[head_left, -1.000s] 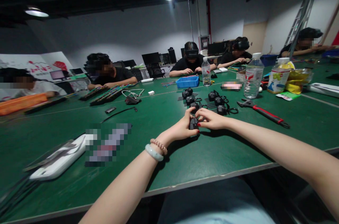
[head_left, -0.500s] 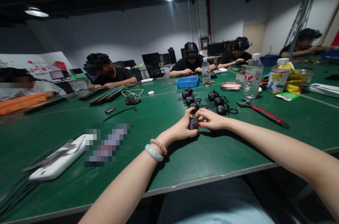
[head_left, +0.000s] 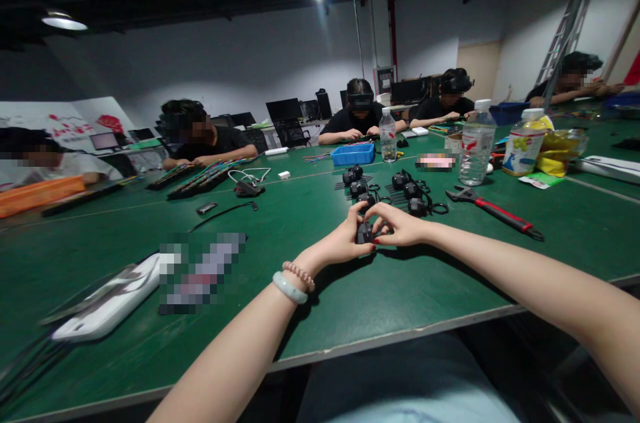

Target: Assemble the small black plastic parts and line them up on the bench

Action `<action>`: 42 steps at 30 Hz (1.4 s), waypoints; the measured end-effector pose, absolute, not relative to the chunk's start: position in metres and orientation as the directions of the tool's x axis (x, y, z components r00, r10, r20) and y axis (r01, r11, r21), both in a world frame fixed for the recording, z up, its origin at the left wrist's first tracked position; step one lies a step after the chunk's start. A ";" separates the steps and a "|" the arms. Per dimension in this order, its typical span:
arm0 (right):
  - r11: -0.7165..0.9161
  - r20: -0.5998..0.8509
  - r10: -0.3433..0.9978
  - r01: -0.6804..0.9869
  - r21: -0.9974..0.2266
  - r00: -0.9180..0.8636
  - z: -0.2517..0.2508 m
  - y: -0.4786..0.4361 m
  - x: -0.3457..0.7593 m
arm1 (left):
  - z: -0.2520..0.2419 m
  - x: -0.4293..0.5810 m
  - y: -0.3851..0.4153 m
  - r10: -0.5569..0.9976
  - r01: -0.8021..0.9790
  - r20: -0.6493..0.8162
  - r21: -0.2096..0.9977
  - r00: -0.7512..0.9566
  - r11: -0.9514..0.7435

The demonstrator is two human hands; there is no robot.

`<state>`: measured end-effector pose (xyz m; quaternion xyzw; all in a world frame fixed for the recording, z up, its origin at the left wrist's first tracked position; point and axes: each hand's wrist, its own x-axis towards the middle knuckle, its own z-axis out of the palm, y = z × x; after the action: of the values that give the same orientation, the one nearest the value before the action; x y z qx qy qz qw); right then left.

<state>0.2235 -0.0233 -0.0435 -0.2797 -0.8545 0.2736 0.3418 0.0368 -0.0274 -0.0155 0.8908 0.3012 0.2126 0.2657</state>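
Observation:
My left hand (head_left: pixel 347 238) is closed round a small black plastic part (head_left: pixel 365 232), thumb below it and fingers above. Curled against the right side of that part is my right hand (head_left: pixel 397 226), its thumb and forefinger touching it; what lies between its fingers is partly hidden. Just beyond my hands, several similar black parts stand in two groups, a left group (head_left: pixel 357 189) and a right group (head_left: pixel 415 189), with thin dark strips beside them. A black ring (head_left: pixel 439 208) lies by the right group.
An adjustable wrench (head_left: pixel 500 213) with a red and black handle lies to the right. Water bottles (head_left: pixel 477 146) and a blue tray (head_left: pixel 353 155) stand farther back. On the left are a white power strip (head_left: pixel 113 303) and a short black cable (head_left: pixel 223 213). Several people sit round the green table (head_left: pixel 400 303).
My right fingers have shifted slightly and opened a little at the side of the black part. My left hand keeps its grip. The view has moved very slightly.

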 end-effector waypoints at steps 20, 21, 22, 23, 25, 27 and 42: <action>0.693 0.428 0.677 0.322 -0.646 -0.598 -0.042 -0.025 0.223 | -0.009 0.038 -0.031 0.640 0.421 0.189 0.612 0.744 -0.669; 0.692 0.427 0.677 0.322 -0.646 -0.599 -0.042 -0.025 0.223 | -0.009 0.038 -0.031 0.641 0.422 0.186 0.614 0.745 -0.668; 0.692 0.427 0.678 0.323 -0.645 -0.598 -0.041 -0.025 0.223 | -0.009 0.038 -0.031 0.641 0.422 0.185 0.614 0.745 -0.667; 0.692 0.427 0.678 0.325 -0.644 -0.598 -0.041 -0.025 0.223 | -0.009 0.038 -0.031 0.641 0.422 0.186 0.614 0.745 -0.667; 0.692 0.424 0.680 0.332 -0.641 -0.598 -0.041 -0.024 0.224 | -0.009 0.038 -0.031 0.640 0.420 0.192 0.611 0.744 -0.671; 0.690 0.420 0.683 0.339 -0.639 -0.598 -0.042 -0.024 0.224 | -0.010 0.038 -0.030 0.640 0.419 0.201 0.607 0.742 -0.676; 0.670 0.404 0.698 0.338 -0.661 -0.592 -0.043 -0.022 0.223 | -0.014 0.036 -0.027 0.648 0.434 0.199 0.596 0.735 -0.676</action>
<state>0.2235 -0.0221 -0.0433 -0.3045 -0.8506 0.2689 0.3339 0.0363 -0.0267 -0.0140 0.8929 0.3030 0.2014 0.2653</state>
